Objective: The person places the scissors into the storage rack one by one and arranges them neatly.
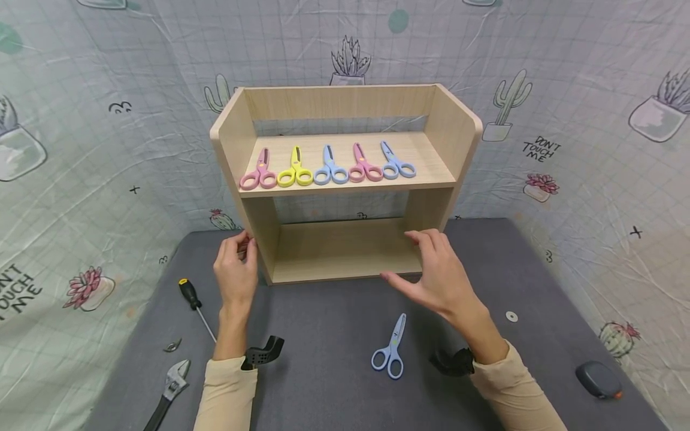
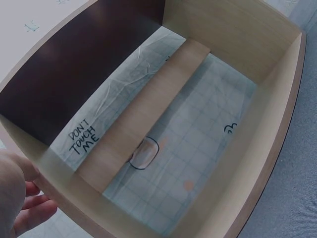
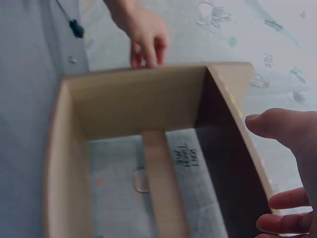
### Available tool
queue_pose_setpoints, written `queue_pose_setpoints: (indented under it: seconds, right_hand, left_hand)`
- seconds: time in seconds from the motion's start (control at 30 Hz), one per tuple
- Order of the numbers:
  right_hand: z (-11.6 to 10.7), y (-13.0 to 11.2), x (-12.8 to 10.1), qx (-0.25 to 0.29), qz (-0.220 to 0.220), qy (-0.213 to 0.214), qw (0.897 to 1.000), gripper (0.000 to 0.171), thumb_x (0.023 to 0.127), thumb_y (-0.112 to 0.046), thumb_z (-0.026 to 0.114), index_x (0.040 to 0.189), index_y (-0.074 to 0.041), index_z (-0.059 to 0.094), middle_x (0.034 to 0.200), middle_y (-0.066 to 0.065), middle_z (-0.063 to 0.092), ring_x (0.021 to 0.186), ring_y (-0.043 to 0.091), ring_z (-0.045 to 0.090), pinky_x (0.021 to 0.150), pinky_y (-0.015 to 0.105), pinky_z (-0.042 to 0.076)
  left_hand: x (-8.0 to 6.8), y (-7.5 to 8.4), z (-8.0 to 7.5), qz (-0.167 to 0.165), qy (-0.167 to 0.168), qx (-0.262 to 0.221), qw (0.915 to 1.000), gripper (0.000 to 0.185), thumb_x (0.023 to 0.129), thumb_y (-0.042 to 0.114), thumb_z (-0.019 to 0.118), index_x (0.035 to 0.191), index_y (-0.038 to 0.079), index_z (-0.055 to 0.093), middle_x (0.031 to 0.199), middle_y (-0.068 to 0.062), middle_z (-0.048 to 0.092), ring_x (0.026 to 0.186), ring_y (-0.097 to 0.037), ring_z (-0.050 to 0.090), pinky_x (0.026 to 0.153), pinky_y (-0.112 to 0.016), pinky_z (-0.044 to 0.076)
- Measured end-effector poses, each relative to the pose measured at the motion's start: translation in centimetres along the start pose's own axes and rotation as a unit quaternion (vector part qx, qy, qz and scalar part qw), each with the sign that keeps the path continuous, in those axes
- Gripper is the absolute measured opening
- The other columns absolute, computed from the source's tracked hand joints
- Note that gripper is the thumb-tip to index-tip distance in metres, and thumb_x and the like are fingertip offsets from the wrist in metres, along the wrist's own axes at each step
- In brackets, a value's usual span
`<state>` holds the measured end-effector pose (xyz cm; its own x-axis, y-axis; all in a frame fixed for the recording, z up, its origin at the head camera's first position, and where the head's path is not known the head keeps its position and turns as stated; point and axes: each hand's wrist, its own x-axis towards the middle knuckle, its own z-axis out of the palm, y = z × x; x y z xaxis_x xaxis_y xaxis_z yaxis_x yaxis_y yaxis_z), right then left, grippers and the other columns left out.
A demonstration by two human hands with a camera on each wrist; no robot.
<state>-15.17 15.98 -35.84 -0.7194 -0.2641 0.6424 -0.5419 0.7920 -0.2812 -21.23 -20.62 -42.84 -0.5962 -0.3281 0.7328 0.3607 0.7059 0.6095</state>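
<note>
A light wooden two-tier shelf (image 1: pixel 345 108) stands upright on the grey table. My left hand (image 1: pixel 236 275) is at its left side panel (image 1: pixel 262 236), with the fingertips against the outer face and the thumb near the front edge. My right hand (image 1: pixel 439 275) is spread in front of the lower right part of the shelf, thumb apart from the fingers, and holds nothing. Several small scissors, such as a yellow pair (image 1: pixel 294 170), lie in a row on the upper tier, blades toward the back. One blue pair of scissors (image 1: pixel 392 350) lies on the table before the shelf.
On the left lie a screwdriver (image 1: pixel 190 294), a small metal piece (image 1: pixel 172 345) and an adjustable wrench (image 1: pixel 173 383). On the right are a white disc (image 1: pixel 511 316) and a dark tape measure (image 1: pixel 598 380). A printed cloth (image 1: pixel 582 251) hangs around the table.
</note>
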Motion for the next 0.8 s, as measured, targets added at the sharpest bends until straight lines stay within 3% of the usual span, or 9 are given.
queue_pose_setpoints:
  seconds: [0.3,0.6,0.8]
  right_hand:
    - [2.1,-0.5,-5.0,-0.007,0.038,-0.058,0.998,0.074,0.072,-0.052,0.083,0.123,-0.003,0.058,0.112,0.011,0.062,0.105,0.028,0.058,0.085,0.046,0.057]
    - [4.7,-0.7,-8.9,-0.037,0.044,-0.104,0.993,0.075,0.072,-0.058,0.082,0.12,-0.004,0.061,0.105,0.006,0.062,0.098,0.022,0.06,0.081,0.039,0.057]
    - [6.1,-0.9,-11.1,-0.046,0.052,-0.113,0.991,0.072,0.069,-0.06,0.082,0.113,-0.006,0.062,0.098,0.001,0.061,0.09,0.017,0.058,0.073,0.033,0.054]
  left_hand:
    - [0.0,0.1,0.0,0.002,0.001,-0.003,1.0,0.024,0.098,0.012,0.064,0.113,-0.007,0.067,0.101,-0.022,0.067,0.083,-0.031,0.07,0.072,-0.042,0.062]
    - [0.0,-0.2,0.1,0.0,0.003,-0.011,0.9999,0.024,0.098,0.012,0.064,0.113,-0.006,0.068,0.101,-0.021,0.068,0.083,-0.031,0.07,0.071,-0.041,0.06]
    - [0.0,-0.2,0.1,-0.001,0.007,-0.023,0.9997,0.023,0.098,0.011,0.064,0.112,-0.007,0.068,0.101,-0.022,0.068,0.082,-0.033,0.07,0.07,-0.042,0.06]
